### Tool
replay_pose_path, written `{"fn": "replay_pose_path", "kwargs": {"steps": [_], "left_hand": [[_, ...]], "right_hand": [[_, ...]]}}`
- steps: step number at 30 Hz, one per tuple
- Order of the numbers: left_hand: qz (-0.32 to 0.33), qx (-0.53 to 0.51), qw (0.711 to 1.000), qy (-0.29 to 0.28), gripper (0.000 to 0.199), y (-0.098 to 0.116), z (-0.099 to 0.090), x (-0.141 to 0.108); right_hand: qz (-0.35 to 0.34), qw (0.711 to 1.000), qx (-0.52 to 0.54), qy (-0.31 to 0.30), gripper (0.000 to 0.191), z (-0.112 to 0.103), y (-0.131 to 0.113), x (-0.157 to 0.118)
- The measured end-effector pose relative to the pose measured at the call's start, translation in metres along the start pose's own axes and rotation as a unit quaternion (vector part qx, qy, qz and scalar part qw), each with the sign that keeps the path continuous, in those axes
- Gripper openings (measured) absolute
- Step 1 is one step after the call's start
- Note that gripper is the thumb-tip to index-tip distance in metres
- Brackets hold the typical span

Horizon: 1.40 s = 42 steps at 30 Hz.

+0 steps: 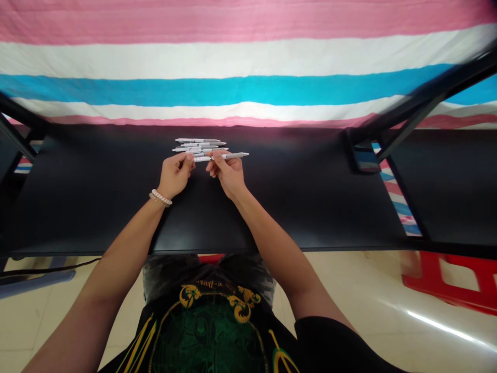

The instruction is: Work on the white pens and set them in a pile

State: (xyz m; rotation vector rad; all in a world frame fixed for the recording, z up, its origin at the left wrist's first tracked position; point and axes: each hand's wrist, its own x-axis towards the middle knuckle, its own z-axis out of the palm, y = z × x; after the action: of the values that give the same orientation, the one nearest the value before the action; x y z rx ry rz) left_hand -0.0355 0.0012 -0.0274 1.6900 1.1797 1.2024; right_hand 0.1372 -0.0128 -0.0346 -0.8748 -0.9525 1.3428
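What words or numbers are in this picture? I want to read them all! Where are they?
On the dark T-shirt, by the collar, in gold letters: "-Dark", with the letters around it too blurred to read.
On the white pens: any printing is too small to read.

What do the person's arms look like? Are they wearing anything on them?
The bare left arm wears a white beaded bracelet at the wrist, with a thin tan band beside it. The bare right arm has nothing on its wrist, and a short black sleeve covers its upper part.
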Motion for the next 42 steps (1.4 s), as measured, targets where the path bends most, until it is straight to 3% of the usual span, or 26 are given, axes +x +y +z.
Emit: {"fn": "replay_pose_path", "kwargs": {"steps": [8,17,26,33,42], "left_hand": [[-0.103,-0.15,0.983,-0.03,0.052,-0.001,0.002,-0.001],[-0.118,-0.157,0.98,0.006,0.05,-0.003,0.006,-0.005],[-0.176,-0.231,0.956,-0.027,0.041,0.007,0.006,-0.006],[-0.162,-0.264,0.951,-0.02,0.041,0.003,0.009,-0.003],[-0.161,-0.371,0.914,0.002,0.03,0.005,0.013,-0.003]], "right_hand": [[-0.05,0.997,-0.052,-0.032,0.045,-0.002,0.0,0.001],[-0.089,0.992,-0.051,-0.074,0.041,-0.007,0.006,0.005],[-0.087,0.989,-0.072,-0.099,0.04,-0.013,0.009,0.005],[-0.085,0.992,-0.047,-0.08,0.037,-0.01,0.008,0.007],[-0.054,0.993,0.061,-0.084,0.03,0.001,0.009,0.0]]}}
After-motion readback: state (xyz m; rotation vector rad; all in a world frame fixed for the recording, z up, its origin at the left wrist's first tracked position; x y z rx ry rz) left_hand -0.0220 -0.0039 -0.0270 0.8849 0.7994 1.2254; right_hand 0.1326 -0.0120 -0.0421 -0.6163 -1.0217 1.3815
